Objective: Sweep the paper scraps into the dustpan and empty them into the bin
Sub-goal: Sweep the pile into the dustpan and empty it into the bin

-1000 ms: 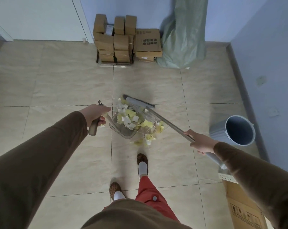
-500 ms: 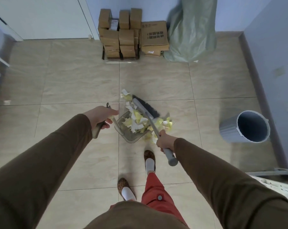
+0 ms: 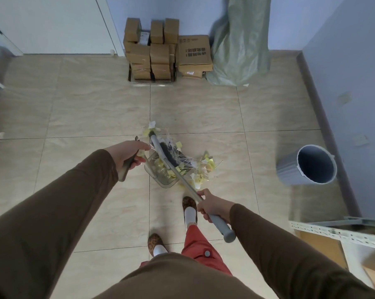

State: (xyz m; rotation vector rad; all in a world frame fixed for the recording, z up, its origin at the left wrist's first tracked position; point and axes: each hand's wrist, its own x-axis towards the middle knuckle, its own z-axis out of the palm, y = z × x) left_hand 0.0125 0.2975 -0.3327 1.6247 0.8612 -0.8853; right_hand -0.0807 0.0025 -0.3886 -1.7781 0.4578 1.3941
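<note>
Your round grey plastic bin (image 3: pixel 307 167) is sitting open by the right wall, well apart from both hands. You're gripping the long grey broom (image 3: pixel 183 182) near its handle end with your right hand (image 3: pixel 212 207), fingers wrapped around it, bristles lying over the clear plastic dustpan (image 3: pixel 160 175). Your left hand (image 3: pixel 128 155) is curling round the dustpan's handle. The yellow and white paper scraps (image 3: pixel 200 167) are sitting partly in the pan, partly just right of it, between your hands.

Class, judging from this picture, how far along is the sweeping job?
Done: some yellow and white paper scraps lie in the clear plastic dustpan. In hand: the grey long-handled broom is sweeping. Left: scraps on the floor, and emptying into the grey round bin.
</note>
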